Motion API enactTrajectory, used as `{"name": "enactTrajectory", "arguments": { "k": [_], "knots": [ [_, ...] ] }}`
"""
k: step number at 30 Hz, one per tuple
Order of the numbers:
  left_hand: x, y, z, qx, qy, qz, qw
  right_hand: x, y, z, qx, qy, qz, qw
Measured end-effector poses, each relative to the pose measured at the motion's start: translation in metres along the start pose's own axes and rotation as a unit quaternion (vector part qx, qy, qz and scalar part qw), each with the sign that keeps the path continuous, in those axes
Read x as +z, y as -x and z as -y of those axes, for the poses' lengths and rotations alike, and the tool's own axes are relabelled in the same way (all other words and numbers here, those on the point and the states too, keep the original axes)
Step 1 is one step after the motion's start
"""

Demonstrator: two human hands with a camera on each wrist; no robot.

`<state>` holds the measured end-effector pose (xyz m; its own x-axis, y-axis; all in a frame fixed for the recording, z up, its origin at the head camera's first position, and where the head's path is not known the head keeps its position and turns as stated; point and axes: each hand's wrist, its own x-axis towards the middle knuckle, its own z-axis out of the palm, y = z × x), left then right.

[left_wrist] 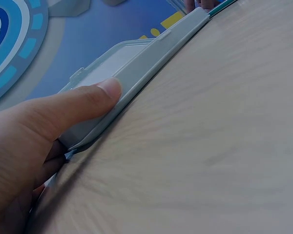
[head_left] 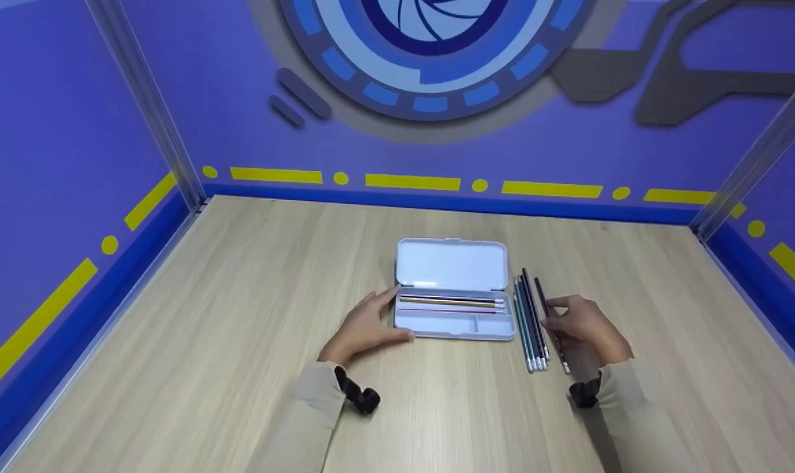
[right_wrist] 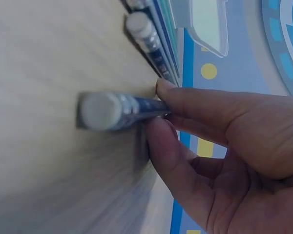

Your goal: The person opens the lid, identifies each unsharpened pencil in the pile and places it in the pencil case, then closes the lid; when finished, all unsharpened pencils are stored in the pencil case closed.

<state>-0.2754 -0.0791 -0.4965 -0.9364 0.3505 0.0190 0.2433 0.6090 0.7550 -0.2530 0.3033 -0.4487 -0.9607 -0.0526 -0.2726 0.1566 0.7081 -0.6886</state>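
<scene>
A white pencil case (head_left: 430,326) lies with its lid (head_left: 451,263) tipped back; a few pencils (head_left: 450,301) rest lengthwise inside. My left hand (head_left: 363,326) holds the case's left end, thumb (left_wrist: 100,95) against the front wall and fingers around the left side, partly hidden. Right of the case, my right hand (head_left: 585,325) pinches a dark pencil (head_left: 540,289) between thumb and fingers. Its white eraser end (right_wrist: 103,111) points toward me, close to the tabletop. Next to it lies a row of several dark and green pencils (head_left: 527,322), eraser ends near me.
The case's front compartment has a small divider (head_left: 475,325). Under everything is a light wood-grain table (head_left: 253,282). Blue printed panels (head_left: 397,151) enclose it at the back and both sides, with metal posts (head_left: 154,112) at the corners.
</scene>
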Motion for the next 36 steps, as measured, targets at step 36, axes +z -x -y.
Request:
{"name": "enactTrajectory", "arguments": {
  "k": [36],
  "knots": [
    [0.0, -0.001, 0.003, -0.005, 0.004, 0.002, 1.0, -0.007, -0.008, 0.037, -0.081, 0.002, -0.051, 0.995]
  ]
}}
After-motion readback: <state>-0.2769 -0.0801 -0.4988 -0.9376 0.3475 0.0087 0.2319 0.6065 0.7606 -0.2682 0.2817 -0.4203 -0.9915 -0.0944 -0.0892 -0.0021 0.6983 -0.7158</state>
